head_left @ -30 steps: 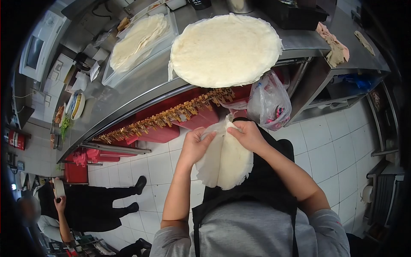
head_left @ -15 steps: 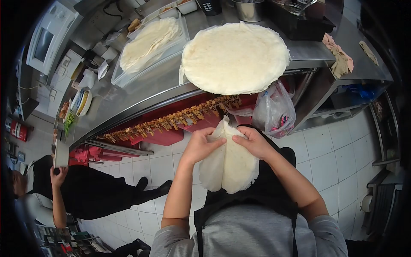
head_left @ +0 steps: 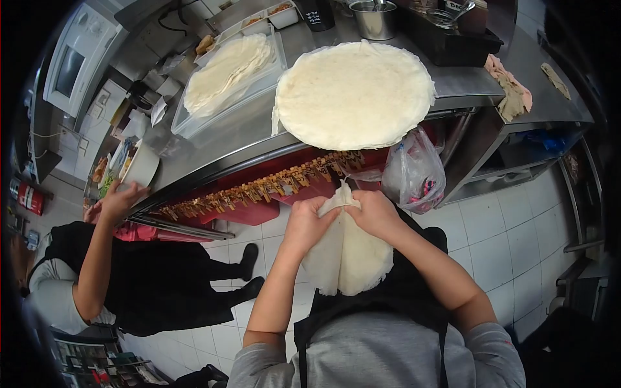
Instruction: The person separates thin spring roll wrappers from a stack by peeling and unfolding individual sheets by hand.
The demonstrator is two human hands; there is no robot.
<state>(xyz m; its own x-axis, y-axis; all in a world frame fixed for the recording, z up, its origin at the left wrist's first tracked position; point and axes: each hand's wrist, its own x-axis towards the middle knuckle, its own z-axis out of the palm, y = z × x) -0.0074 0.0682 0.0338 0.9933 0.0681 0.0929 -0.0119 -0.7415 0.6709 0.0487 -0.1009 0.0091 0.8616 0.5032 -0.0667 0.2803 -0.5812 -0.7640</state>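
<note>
My left hand and my right hand are closed on the top edge of a thin pale dough sheet, thumbs in front and close together. The sheet hangs over my black apron with a fold line down its middle; whether it is one layer or two I cannot tell. Just beyond my hands, a broad round stack of similar dough sheets lies on the steel counter and overhangs its front edge. More sheets lie in a clear plastic tub to the left.
Wooden clothespins hang in a row below the counter edge. A knotted plastic bag hangs right of them. At the left, a co-worker's hand is near a white container. A metal pot and black bin stand behind.
My hands have come slightly closer together at the sheet's top edge, and the sheet is still held. At the left, the co-worker has reached toward the counter, where a white container now stands.
</note>
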